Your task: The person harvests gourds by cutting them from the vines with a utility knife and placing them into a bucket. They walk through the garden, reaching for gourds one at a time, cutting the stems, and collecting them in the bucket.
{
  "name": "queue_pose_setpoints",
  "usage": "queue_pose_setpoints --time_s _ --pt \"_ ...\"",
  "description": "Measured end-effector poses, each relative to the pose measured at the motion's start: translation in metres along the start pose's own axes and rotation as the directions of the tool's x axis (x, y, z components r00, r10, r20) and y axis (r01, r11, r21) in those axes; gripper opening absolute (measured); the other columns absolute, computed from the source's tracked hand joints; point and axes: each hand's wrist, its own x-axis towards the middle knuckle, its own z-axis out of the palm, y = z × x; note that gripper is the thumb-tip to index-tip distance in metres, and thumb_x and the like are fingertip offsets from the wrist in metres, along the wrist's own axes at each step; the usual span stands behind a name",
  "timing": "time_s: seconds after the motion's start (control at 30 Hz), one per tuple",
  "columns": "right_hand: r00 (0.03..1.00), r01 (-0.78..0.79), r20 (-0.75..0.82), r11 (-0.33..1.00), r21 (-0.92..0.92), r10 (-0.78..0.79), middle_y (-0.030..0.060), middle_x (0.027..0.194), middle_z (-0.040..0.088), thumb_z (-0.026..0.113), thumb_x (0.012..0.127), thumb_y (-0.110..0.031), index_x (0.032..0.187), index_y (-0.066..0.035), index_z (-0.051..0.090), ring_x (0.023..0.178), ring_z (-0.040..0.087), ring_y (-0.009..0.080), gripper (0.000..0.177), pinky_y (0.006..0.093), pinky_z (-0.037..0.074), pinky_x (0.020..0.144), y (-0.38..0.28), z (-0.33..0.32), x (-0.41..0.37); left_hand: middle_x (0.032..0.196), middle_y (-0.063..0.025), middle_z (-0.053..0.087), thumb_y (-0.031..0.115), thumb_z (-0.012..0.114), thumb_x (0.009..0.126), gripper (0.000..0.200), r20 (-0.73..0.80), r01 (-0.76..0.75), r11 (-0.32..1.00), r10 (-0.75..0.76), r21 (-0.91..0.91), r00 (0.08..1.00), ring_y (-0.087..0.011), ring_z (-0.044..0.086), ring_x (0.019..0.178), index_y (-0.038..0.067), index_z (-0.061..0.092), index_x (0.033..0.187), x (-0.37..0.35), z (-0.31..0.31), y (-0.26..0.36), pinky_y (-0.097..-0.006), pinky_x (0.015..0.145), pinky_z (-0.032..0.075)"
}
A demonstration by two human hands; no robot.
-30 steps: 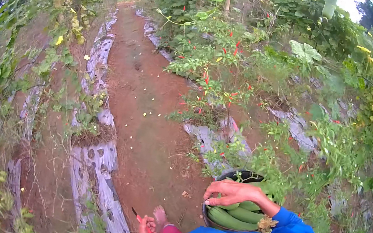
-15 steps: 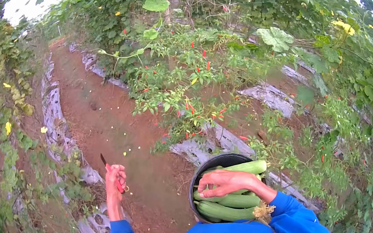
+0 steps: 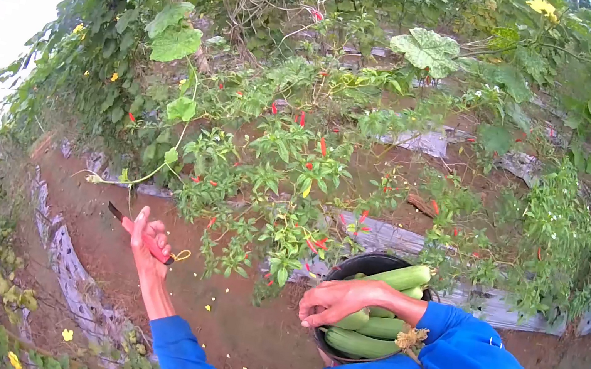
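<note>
A small knife (image 3: 117, 212) with a dark blade and red handle is gripped in my left hand (image 3: 150, 237), blade pointing up and left. A yellow loop hangs off the handle's end. My right arm reaches over a black bucket (image 3: 365, 261) held against my body. At the bucket's left rim, my right hand (image 3: 339, 298) curls its fingers downward, the tips partly hidden. Several long green luffa gourds (image 3: 362, 345) fill the bucket, one (image 3: 405, 277) sticking up past the far rim. A dry, knotted straw-coloured tie (image 3: 411, 339) sits by my right sleeve.
Chili plants (image 3: 293, 153) with red peppers stand right ahead. A vine tendril (image 3: 148, 175) hangs close above the knife. Torn plastic mulch (image 3: 73, 272) edges the dirt path (image 3: 208, 334). Leafy climbing vines (image 3: 124, 39) rise behind, and a tangle of dry stems (image 3: 252, 1) hangs there.
The view has turned left and moved nearer the chili plants. My left hand has moved up and left with the knife. My right hand has shifted to the bucket's left rim.
</note>
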Motion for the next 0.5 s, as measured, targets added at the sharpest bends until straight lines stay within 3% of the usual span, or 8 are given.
queue_pose_setpoints --time_s 0.07,0.13,0.27,0.4,0.43,0.5 --pt "1.0 0.012 -0.017 1.0 0.012 -0.012 0.0141 0.097 0.068 0.058 0.096 -0.041 0.106 -0.002 0.064 0.092 0.064 0.028 0.041 0.041 0.05 0.08 0.004 -0.01 0.012 0.071 -0.0013 0.058 0.04 0.062 0.092 0.046 0.039 -0.033 0.997 0.035 -0.063 0.999 -0.0082 0.047 0.045 0.015 0.051 0.129 0.036 0.003 0.006 -0.0227 0.034 0.037" --pt "0.993 -0.09 0.072 0.996 -0.028 0.092 0.0146 0.099 0.067 0.057 0.096 -0.041 0.106 -0.002 0.064 0.093 0.064 0.0265 0.041 0.0405 0.05 0.081 0.002 -0.017 0.02 0.073 -0.0017 0.06 0.04 0.061 0.094 0.046 0.088 -0.021 0.996 0.029 -0.09 0.996 -0.0083 0.047 0.045 0.015 0.05 0.131 0.06 0.011 0.015 -0.0229 0.033 0.038" --pt "0.996 -0.092 -0.012 0.994 0.06 0.093 0.0132 0.097 0.068 0.057 0.097 -0.039 0.107 -0.001 0.064 0.093 0.064 0.0247 0.04 0.0392 0.051 0.082 -0.006 -0.018 0.029 0.075 -0.0016 0.06 0.039 0.056 0.097 0.044 0.13 -0.091 0.987 0.108 -0.131 0.986 -0.0083 0.047 0.045 0.015 0.05 0.133 0.094 0.03 0.034 -0.0229 0.034 0.041" --pt "0.968 -0.249 -0.023 0.964 0.094 0.252 0.0115 0.101 0.068 0.057 0.098 -0.04 0.112 -0.002 0.064 0.094 0.064 0.0215 0.041 0.0368 0.05 0.083 -0.018 -0.005 0.031 0.071 -0.0008 0.058 0.04 0.057 0.096 0.036 0.322 0.0 0.981 0.063 -0.192 0.945 -0.0074 0.047 0.047 0.008 0.059 0.115 0.12 0.041 0.052 -0.0215 0.035 0.038" --pt "0.952 -0.305 0.007 0.948 0.093 0.305 0.0108 0.104 0.068 0.057 0.098 -0.041 0.114 -0.004 0.065 0.095 0.064 0.0205 0.041 0.0358 0.05 0.083 -0.027 -0.004 0.034 0.069 -0.0002 0.057 0.04 0.058 0.096 0.035 0.306 -0.024 0.985 0.076 -0.17 0.949 -0.0073 0.045 0.046 0.007 0.061 0.107 0.116 0.047 0.055 -0.0213 0.036 0.035" --pt "0.954 -0.3 0.018 0.95 0.083 0.3 0.0104 0.108 0.068 0.058 0.098 -0.04 0.116 -0.005 0.065 0.098 0.064 0.0207 0.04 0.0361 0.05 0.086 -0.027 0.005 0.042 0.068 -0.0003 0.057 0.04 0.058 0.096 0.036 0.326 -0.001 0.979 0.069 -0.204 0.943 -0.0079 0.044 0.045 0.007 0.06 0.108 0.121 0.03 0.057 -0.0221 0.036 0.035"
